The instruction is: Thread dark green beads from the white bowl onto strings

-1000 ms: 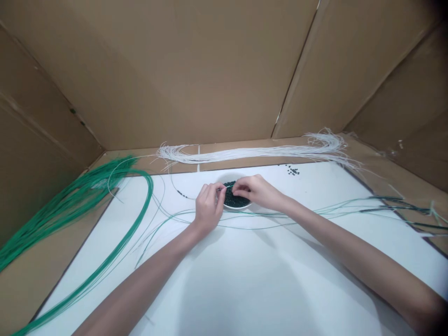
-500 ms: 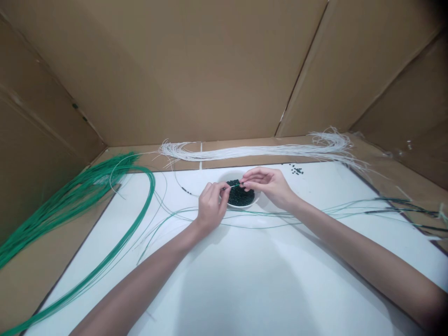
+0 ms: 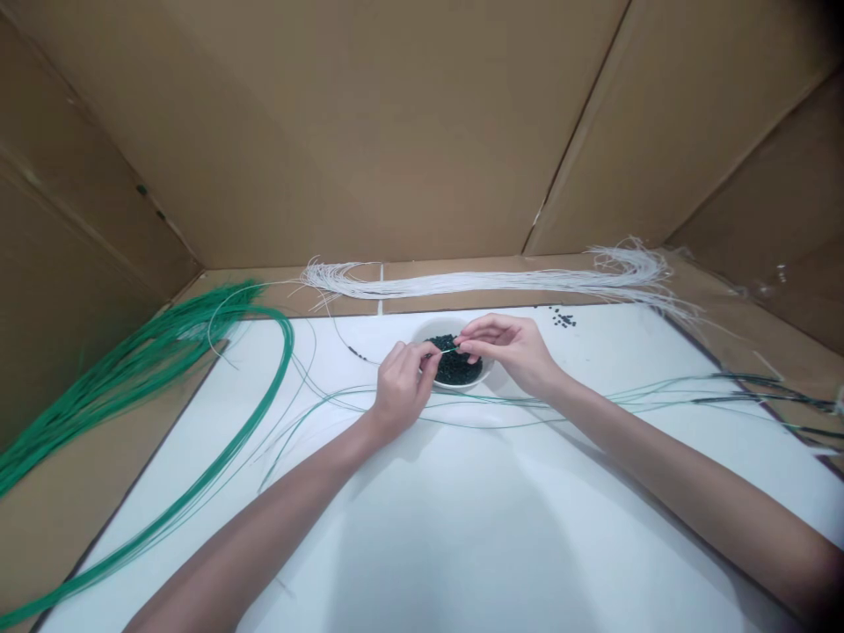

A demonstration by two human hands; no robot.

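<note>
A thin wire point(image 3: 448, 351) spans the short gap between my hands, above a white bowl point(image 3: 454, 384) of small dark green beads point(image 3: 462, 367). Its left part passes my left hand point(image 3: 403, 382), whose thumb and forefinger pinch it. Several dark beads point(image 3: 357, 353) are threaded on the strand to the left of that hand. My right hand point(image 3: 507, 349) is closed at the fingertips on a tiny dark piece, seemingly a bead, at the wire's right end; the fingers partly hide it. Both hands hover near the bowl's rim.
Green wires point(image 3: 260, 409) curve along the left side of the white board point(image 3: 462, 527). A bundle of white wires point(image 3: 475, 283) lies along the back by the cardboard wall point(image 3: 369, 132). Loose beads point(image 3: 563, 318) lie back right. Green strands point(image 3: 633, 393) cross toward the right edge.
Both hands stay nearly in place, still pinching. My left hand has shifted slightly right, toward my right fingertips. The whole view has moved a little.
</note>
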